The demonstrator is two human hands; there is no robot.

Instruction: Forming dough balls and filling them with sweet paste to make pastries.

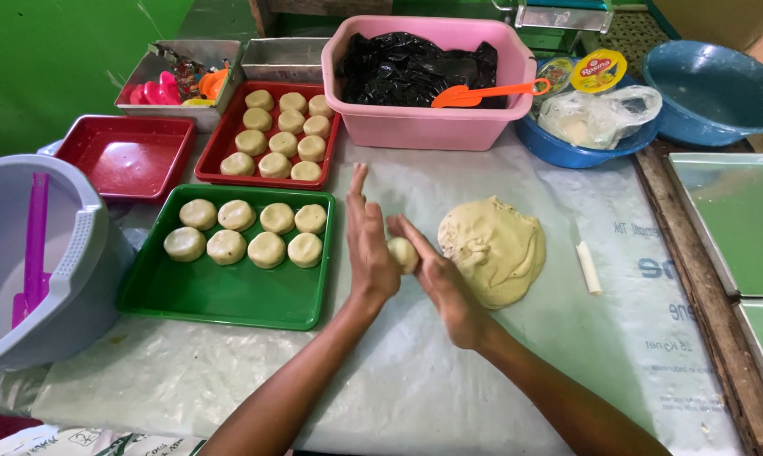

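Pale dough ball [404, 253] pressed between flat palms, left hand [369, 245] and right hand [439, 283], fingers straight and together, dough mound [494, 249] just right, green tray [221, 291] left.

Dough ball [404, 253] between both palms at table [415, 380] centre, dough mound [493, 249] just right, trays of pieces [221, 291] left (bins behind).
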